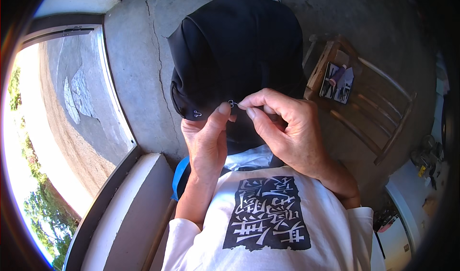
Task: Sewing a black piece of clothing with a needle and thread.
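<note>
Black cloth (239,48) is draped across my lap. My left hand (208,134) pinches its near edge, the thumb beside a small metal hook fastener (231,103). From the right, my right hand (287,127) holds a thin, shiny piece, perhaps a needle, between thumb and forefinger close to that fastener; its exact shape is too small to tell. A second metal hook fastener (197,113) lies on the cloth, left of my left thumb. Any thread is hard to make out against the black.
To the right stands a wooden chair (373,141); on it, a shallow tray (323,80) holds a purple thread spool (337,76), scissors (344,94) and small tools. A doorway with a dark frame (122,170) opens on the left. The concrete floor (133,73) is cracked.
</note>
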`<state>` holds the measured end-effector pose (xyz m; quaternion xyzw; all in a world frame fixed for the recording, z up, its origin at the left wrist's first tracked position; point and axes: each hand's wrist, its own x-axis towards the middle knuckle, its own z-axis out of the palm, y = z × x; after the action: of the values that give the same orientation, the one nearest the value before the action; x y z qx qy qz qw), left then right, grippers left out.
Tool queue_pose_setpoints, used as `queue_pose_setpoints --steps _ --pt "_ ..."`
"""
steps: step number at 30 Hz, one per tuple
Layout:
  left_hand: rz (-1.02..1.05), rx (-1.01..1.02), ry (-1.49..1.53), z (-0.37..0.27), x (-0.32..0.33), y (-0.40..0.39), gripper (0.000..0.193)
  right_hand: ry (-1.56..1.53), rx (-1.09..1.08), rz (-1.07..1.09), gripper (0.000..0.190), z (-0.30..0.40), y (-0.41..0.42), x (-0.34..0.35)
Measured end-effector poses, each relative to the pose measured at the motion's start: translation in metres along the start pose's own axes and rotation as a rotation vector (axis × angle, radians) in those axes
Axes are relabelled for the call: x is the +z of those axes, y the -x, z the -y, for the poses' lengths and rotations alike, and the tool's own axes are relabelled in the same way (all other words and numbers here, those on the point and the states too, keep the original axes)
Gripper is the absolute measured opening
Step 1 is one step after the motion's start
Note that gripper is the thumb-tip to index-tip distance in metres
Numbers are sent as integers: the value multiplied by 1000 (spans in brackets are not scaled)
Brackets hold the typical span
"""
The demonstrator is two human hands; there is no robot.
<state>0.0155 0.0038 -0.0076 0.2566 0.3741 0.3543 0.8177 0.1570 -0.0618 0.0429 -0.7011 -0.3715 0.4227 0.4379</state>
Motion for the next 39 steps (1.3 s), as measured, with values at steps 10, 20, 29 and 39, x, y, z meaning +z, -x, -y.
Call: queue_pose_setpoints --steps 10,20,29,39 --pt "-47 30 -94 1 1 3 17 -1 16 -10 12 3 0 1" --pt "-109 21 -99 -1 2 1 16 62 -86 -105 10 -6 -3 13" --pt "-2 -170 140 -4 -6 -5 28 18 -57 10 7 -7 -6 0" --pt "-16 -382 396 -7 -11 -10 7 -15 -169 45 6 -11 -16 -5"
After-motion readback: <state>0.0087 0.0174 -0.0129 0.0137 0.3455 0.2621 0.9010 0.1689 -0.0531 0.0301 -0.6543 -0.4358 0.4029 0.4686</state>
